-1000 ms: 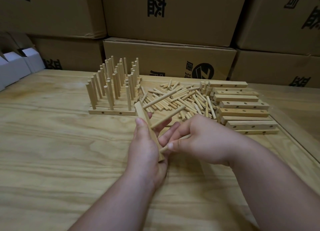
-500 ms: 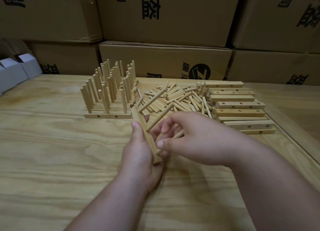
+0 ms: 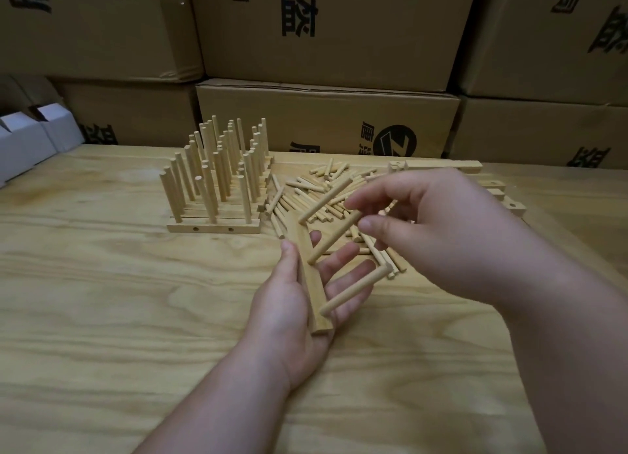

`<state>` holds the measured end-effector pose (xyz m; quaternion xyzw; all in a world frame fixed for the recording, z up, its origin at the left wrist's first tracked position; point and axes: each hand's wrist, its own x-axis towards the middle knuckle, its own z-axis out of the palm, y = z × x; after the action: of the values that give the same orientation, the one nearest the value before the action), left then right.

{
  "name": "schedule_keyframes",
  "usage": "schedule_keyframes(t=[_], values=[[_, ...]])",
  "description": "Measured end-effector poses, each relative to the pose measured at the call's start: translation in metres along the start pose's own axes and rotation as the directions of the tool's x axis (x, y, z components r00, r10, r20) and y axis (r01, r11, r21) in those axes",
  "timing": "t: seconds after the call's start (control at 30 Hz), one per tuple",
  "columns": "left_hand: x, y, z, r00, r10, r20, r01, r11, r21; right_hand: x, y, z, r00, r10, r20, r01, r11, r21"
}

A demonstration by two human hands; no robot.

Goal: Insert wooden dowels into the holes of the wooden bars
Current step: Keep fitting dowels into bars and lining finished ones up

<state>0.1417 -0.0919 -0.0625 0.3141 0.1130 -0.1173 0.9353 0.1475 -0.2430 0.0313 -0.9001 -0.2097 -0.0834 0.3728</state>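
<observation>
- White boxes [image 3: 30,140]: on the bench [image 3: 102,317] at 9 o'clock.
- Finished bars [image 3: 214,227]: at 11 o'clock, dowels upright in them.
- Left hand [image 3: 299,304]: grasps a wooden bar [image 3: 311,283], thumb on its left face, fingers loosely extended behind. Three dowels [image 3: 334,236] project from the bar toward 2 o'clock.
- Loose dowels [image 3: 306,195]: heaped at 12 o'clock.
- Right hand [image 3: 441,236]: pinches the middle dowel's upper end.
- Empty bars [image 3: 503,195]: stacked at 2 o'clock, partly hidden.
</observation>
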Motion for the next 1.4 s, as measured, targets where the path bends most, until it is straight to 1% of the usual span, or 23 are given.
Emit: schedule_keyframes(t=[0.17,0.23,0.3,0.37,0.47,0.57,0.67,0.8,0.93,1.07,1.17,1.3,1.4], values=[[-0.002,0.005,-0.005,0.984,-0.146,0.106,0.152,0.987,-0.050,0.000,-0.008,-0.005,0.999,-0.036,-0.021,0.034,0.997,-0.064],[-0.001,0.005,-0.007,0.976,-0.178,0.126,0.187,0.980,-0.062,0.003,-0.016,-0.007,0.998,-0.061,-0.010,0.060,0.990,-0.131],[0.001,0.005,-0.009,0.974,-0.193,0.116,0.202,0.977,-0.069,0.009,-0.027,-0.014,0.996,-0.080,0.041,0.087,0.971,-0.222],[0.004,0.005,-0.011,0.977,-0.197,0.083,0.204,0.976,-0.078,0.017,-0.042,-0.023,0.988,-0.118,0.101,0.145,0.934,-0.326],[0.006,0.004,-0.011,0.979,-0.200,0.037,0.203,0.975,-0.094,0.032,-0.067,-0.037,0.965,-0.166,0.201,0.245,0.841,-0.483],[0.007,0.002,-0.011,0.977,-0.211,0.020,0.212,0.973,-0.093,0.048,-0.089,-0.044,0.943,-0.148,0.299,0.298,0.776,-0.556],[0.010,0.000,-0.013,0.980,-0.198,-0.011,0.198,0.979,-0.050,0.066,-0.105,-0.044,0.930,-0.121,0.347,0.306,0.778,-0.549],[0.011,0.001,-0.014,0.982,-0.178,-0.061,0.174,0.983,-0.063,0.097,-0.112,-0.028,0.920,-0.071,0.386,0.275,0.818,-0.505],[0.010,0.002,-0.014,0.982,-0.168,-0.081,0.162,0.984,-0.079,0.127,-0.104,0.004,0.921,-0.061,0.384,0.258,0.834,-0.488],[0.009,0.003,-0.015,0.981,-0.169,-0.092,0.164,0.985,-0.059,0.146,-0.095,0.043,0.917,-0.069,0.393,0.258,0.854,-0.452],[0.008,0.004,-0.013,0.979,-0.172,-0.107,0.168,0.985,-0.044,0.157,-0.091,0.068,0.911,-0.045,0.410,0.239,0.868,-0.435],[0.009,0.005,-0.012,0.977,-0.179,-0.116,0.177,0.984,-0.029,0.168,-0.085,0.091,0.910,-0.019,0.414,0.206,0.888,-0.411],[0.009,0.005,-0.011,0.977,-0.184,-0.107,0.184,0.983,-0.018,0.176,-0.080,0.102,0.920,-0.036,0.390,0.202,0.897,-0.393]])
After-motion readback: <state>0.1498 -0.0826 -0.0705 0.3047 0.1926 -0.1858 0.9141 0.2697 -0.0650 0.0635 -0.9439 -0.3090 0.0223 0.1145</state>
